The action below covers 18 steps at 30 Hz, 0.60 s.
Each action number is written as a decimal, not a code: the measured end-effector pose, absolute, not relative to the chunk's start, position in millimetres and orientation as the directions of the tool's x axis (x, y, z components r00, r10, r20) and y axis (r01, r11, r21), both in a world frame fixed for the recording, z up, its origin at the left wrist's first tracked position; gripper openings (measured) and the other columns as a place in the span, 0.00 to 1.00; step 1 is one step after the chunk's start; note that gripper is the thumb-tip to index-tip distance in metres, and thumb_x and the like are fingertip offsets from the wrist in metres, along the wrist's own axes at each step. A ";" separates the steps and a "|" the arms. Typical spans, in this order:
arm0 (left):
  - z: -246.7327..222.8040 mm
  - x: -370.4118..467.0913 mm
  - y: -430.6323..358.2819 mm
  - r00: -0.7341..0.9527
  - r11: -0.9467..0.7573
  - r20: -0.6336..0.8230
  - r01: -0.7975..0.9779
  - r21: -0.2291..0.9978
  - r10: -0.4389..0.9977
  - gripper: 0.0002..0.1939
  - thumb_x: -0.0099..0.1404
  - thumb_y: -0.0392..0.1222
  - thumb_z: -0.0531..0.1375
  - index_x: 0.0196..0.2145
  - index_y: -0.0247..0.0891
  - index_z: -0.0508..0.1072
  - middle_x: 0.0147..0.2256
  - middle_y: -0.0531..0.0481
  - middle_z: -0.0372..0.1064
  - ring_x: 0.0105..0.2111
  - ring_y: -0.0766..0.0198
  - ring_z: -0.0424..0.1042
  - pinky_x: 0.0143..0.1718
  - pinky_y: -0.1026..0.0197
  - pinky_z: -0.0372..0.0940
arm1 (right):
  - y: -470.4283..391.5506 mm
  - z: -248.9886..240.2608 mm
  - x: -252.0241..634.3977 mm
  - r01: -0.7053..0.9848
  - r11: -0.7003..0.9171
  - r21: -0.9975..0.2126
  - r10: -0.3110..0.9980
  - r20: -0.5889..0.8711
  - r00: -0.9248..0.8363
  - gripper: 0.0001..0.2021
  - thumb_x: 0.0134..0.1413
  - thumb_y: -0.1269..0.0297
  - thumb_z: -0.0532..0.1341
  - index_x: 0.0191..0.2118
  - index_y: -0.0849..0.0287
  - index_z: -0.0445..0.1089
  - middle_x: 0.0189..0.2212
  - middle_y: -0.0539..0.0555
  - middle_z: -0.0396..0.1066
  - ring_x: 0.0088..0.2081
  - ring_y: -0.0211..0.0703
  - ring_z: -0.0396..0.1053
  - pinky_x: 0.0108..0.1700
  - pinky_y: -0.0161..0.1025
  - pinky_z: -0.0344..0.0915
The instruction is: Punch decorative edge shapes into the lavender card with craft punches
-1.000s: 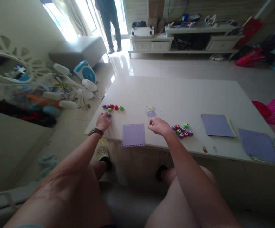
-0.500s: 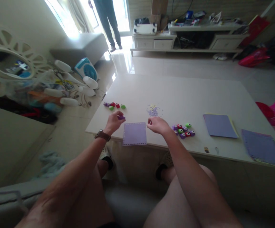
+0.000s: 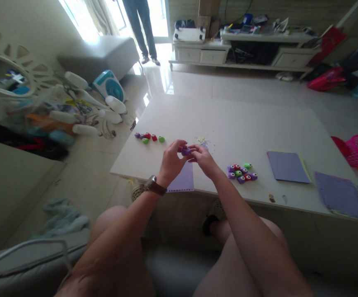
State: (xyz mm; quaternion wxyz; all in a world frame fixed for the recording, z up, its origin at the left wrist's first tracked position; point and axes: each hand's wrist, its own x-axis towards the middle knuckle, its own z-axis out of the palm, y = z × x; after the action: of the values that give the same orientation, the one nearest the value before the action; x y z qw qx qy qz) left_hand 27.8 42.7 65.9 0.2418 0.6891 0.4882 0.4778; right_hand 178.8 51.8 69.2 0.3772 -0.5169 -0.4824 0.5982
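Note:
My left hand (image 3: 173,159) is closed round a small purple paper punch (image 3: 186,152), held above the white table. The fingers of my right hand (image 3: 202,157) close on the same punch from the right. Below them lies a purple sheet (image 3: 181,177) with holes punched along its border, partly covered by my left hand and wrist. Just beyond my hands is a scatter of tiny purple and yellow paper bits (image 3: 202,142). Several red, green and purple punches (image 3: 148,136) sit to the left, and a cluster of more punches (image 3: 241,173) to the right of my right hand.
A stack of purple and yellow paper (image 3: 288,167) lies on the right of the table (image 3: 243,123), with punched sheets (image 3: 341,196) at its corner. Two small items (image 3: 271,198) lie near the front edge. A person (image 3: 140,29) stands by the far doorway.
My left hand has moved right with the purple punch, from beside the sheet to above it. My right hand has come to meet it and now grips the punch too.

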 end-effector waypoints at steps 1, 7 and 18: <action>65.5 27.2 44.9 0.068 -0.420 0.436 0.436 0.796 0.897 0.19 0.59 0.30 0.72 0.46 0.40 0.73 0.41 0.51 0.78 0.40 0.64 0.79 0.44 0.61 0.77 | 51.8 67.6 178.1 0.013 -0.239 -0.971 0.953 -0.237 -0.188 0.10 0.58 0.68 0.58 0.44 0.57 0.72 0.39 0.53 0.80 0.39 0.41 0.77 0.43 0.37 0.73; 62.0 18.0 50.2 0.146 -0.487 0.472 0.419 0.766 0.869 0.21 0.58 0.24 0.69 0.46 0.40 0.73 0.42 0.50 0.76 0.42 0.64 0.78 0.44 0.60 0.77 | 49.6 58.4 174.4 -0.066 -0.168 -0.984 0.972 -0.154 -0.180 0.18 0.47 0.55 0.72 0.44 0.55 0.75 0.39 0.54 0.81 0.39 0.45 0.76 0.38 0.39 0.69; 62.1 1.6 41.1 0.238 -0.479 0.417 0.493 0.726 0.877 0.15 0.62 0.28 0.69 0.45 0.39 0.77 0.41 0.49 0.78 0.40 0.63 0.78 0.44 0.59 0.74 | 43.3 54.1 173.4 -0.102 -0.230 -0.968 0.962 -0.210 -0.175 0.20 0.50 0.49 0.70 0.44 0.52 0.67 0.33 0.49 0.80 0.31 0.43 0.77 0.35 0.39 0.64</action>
State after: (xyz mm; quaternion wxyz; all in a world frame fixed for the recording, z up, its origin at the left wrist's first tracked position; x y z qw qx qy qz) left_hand 1.6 41.1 62.1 0.2305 0.7523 0.4552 0.4168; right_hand 173.4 43.3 54.1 0.4284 -0.4786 -0.4491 0.6211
